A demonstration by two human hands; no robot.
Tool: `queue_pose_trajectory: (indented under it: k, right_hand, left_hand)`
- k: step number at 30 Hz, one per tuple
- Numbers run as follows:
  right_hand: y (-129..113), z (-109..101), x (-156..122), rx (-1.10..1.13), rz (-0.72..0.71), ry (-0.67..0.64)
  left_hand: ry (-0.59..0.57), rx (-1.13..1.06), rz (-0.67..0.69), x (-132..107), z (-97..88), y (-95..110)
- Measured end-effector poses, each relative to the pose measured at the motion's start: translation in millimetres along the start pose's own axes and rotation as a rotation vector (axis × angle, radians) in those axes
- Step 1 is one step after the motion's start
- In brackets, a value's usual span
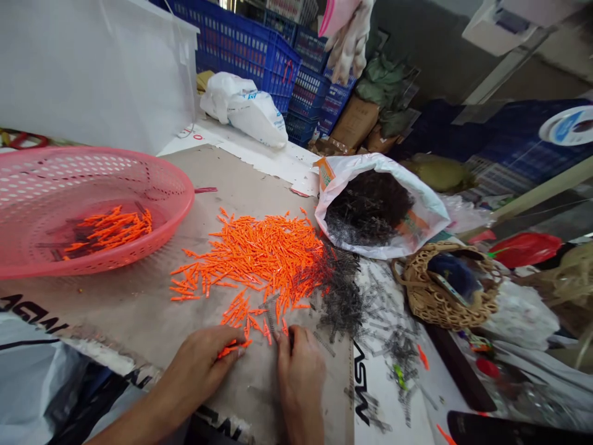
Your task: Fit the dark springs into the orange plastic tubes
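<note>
Small orange plastic pieces (269,247) lie in a wide pile on the cardboard-covered table, with a smaller cluster (237,309) nearer me. My left hand (206,358) is closed, pinching a few orange pieces (234,348) between thumb and fingers. Just to its right, my right hand (301,364) rests low over the table with its fingers together. A thin dark ridged strip (269,318) runs up from its fingertips, which appear to pinch its near end. Touching the orange pile's right side is a heap of dark ridged strips (341,293).
At left stands a pink perforated basket (169,232) holding orange and dark pieces. A white sack (428,216) full of dark strips lies open at the back right, beside a woven basket (417,290). Blue crates (241,46) and a white bag (254,114) are behind.
</note>
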State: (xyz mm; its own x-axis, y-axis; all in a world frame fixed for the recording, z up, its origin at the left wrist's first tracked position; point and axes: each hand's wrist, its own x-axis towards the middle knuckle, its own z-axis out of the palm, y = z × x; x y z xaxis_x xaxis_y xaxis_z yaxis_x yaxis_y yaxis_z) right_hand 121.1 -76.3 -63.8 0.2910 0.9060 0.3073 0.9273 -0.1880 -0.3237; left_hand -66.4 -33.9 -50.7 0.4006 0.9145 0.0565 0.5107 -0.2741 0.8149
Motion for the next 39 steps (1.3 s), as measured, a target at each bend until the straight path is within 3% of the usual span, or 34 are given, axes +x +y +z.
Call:
queue_pose_trajectory:
  k: [6, 10, 13, 22, 28, 31, 34, 37, 39]
  right_hand:
    - [1, 0, 2, 0.032, 0.011, -0.018]
    - [15, -11, -14, 0.053, 0.057, -0.029]
    - [20, -20, -22, 0.093, 0.013, -0.062]
    - [-11, -7, 11, 0.048, -0.101, -0.067]
    - [10, -22, -40, -0.024, -0.054, -0.029]
    - [13, -16, -67, 0.017, -0.055, 0.000]
    - [6, -5, -69, 0.100, -0.092, 0.057]
    - [-1, 1, -60, 0.190, -0.139, 0.028]
    - [-6, -1, -56, 0.355, -0.043, -0.002]
  left_hand:
    - [-0.028, -0.249, -0.151, 3, -1.3, 6]
    - [-0.030, -0.403, -0.310, 0, 3.0, 8]
    - [-0.048, -0.525, -0.405, 2, 6.8, 11]
    - [-0.048, -0.683, -0.509, 2, 4.2, 25]
    - [-0.091, -0.715, -0.619, -1, -3.6, 27]
    - [-0.130, -0.732, -0.631, 1, -1.4, 28]
    - [-0.156, -0.737, -0.623, 1, 2.9, 28]
    - [-0.166, -0.720, -0.627, -1, 4.8, 27]
    - [-0.157, -0.683, -0.634, -3, 4.2, 28]
